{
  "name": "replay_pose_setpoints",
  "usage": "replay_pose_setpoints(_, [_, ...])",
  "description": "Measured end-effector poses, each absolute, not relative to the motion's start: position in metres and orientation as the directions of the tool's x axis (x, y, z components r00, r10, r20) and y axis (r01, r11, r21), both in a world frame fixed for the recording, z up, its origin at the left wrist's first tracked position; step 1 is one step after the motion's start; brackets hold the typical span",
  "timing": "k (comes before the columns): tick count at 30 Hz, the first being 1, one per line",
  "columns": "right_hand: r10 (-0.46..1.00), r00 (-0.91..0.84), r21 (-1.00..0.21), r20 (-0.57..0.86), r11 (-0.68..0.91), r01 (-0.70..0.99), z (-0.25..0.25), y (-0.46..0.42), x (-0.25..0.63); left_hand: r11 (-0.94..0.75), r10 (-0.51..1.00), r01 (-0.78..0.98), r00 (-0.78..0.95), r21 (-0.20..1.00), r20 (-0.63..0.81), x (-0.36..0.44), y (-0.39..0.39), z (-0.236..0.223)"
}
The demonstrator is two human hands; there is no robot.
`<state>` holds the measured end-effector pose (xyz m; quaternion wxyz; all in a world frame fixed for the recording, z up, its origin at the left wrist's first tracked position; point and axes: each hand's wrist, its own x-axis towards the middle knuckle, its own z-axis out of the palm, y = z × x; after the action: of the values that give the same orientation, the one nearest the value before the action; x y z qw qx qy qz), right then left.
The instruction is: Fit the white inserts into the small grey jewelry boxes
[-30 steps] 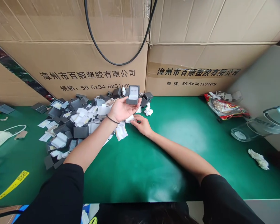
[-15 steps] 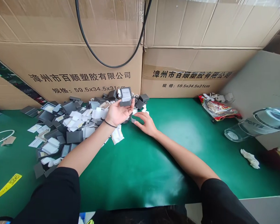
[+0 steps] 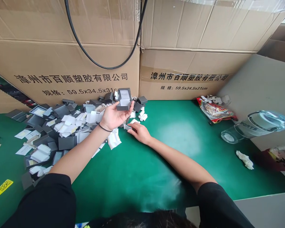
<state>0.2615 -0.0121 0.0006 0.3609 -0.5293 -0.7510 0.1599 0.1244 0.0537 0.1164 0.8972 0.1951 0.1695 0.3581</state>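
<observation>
Small dark-grey hinged box (image 3: 124, 107), lid raised, white inside with faint print, pinched in the palm-up left hand (image 3: 112, 117), at eleven o'clock from the right hand (image 3: 141, 133), fingertips at a white piece (image 3: 126, 127), grip indiscernible

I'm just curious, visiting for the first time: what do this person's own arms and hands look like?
The left hand and right hand are ungloved. A thin dark band circles the left wrist; no band shows on the right. Black sleeves reach to about the elbows.
</observation>
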Motion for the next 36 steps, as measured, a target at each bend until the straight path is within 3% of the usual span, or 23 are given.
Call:
replay_pose_setpoints(3, [0.906, -0.159, -0.581, 0.392, 0.378, 0.721, 0.002, -0.011, 0.264, 0.699, 0.676, -0.55, 0.716, 0.457, -0.174, 0.132, 0.049, 0.103])
replay_pose_setpoints(9, [0.842, 0.202, -0.528, 0.501, 0.112, 0.842, 0.005, 0.012, 0.309, 0.822, 0.514, -0.408, 0.831, 0.396, -0.211, 0.152, 0.024, 0.057])
replay_pose_setpoints(14, [0.923, 0.147, -0.43, 0.355, 0.021, 0.903, -0.001, 0.028, 0.324, 0.829, 0.484, -0.34, 0.835, 0.445, -0.263, 0.157, 0.019, 0.033])
replay_pose_setpoints(17, [0.934, 0.134, -0.416, 0.332, 0.017, 0.909, -0.005, 0.031, 0.323, 0.792, 0.55, -0.394, 0.792, 0.467, -0.264, 0.156, 0.031, 0.03])
replay_pose_setpoints(21, [0.892, 0.14, -0.485, 0.43, 0.098, 0.869, -0.009, 0.021, 0.34, 0.685, 0.698, -0.498, 0.658, 0.531, -0.283, 0.154, 0.052, 0.03])
replay_pose_setpoints(24, [0.875, 0.05, -0.43, 0.482, 0.186, 0.883, -0.01, 0.006, 0.358, 0.619, 0.758, -0.522, 0.592, 0.588, -0.273, 0.155, 0.061, 0.028])
replay_pose_setpoints(31, [0.893, -0.04, -0.264, 0.447, 0.175, 0.949, -0.003, -0.012, 0.353, 0.513, 0.803, -0.566, 0.581, 0.645, -0.128, 0.158, 0.057, 0.026])
replay_pose_setpoints(36, [0.865, -0.091, -0.387, 0.494, 0.312, 0.868, -0.003, -0.011, 0.342, 0.562, 0.777, -0.536, 0.602, 0.629, -0.182, 0.16, 0.05, 0.03])
